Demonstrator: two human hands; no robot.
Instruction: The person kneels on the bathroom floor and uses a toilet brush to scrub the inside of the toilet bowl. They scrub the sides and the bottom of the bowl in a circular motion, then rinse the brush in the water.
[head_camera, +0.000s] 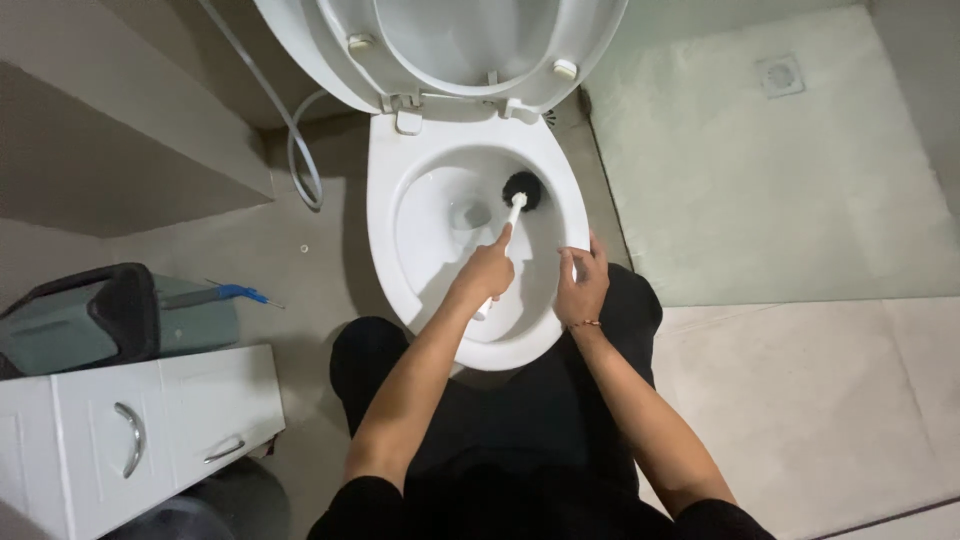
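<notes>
While the person's left hand (487, 270) is wrapped around the white plastic handle of a toilet brush (516, 208), with its forefinger stretched along the shaft, the brush's round black bristle head sits low inside the white ceramic toilet bowl (385, 190), against the right inner wall and just above the water at the bottom. The handle slants down from the head towards the near rim, and its lower end shows below the closed fingers. The right hand (581, 285) rests on the right side of the bowl's rim, its fingers curled together over the edge; whether it holds anything small there cannot be told. A thin bracelet circles that wrist. Both forearms are bare, reaching out from black sleeves, and the person's black-clad legs stand close against the front of the bowl. The white seat and lid (440, 40) are raised upright behind the bowl. To the left of the toilet a pale hose (292, 135) loops down the wall to the beige tiled floor. Further left stands a dark green bin with a black rim (90, 315), a blue-tipped tool (235, 293) lying just beside it, and nearer the camera a white cabinet with curved metal handles (130, 430). To the right lies a pale shower floor with a square drain (781, 75).
</notes>
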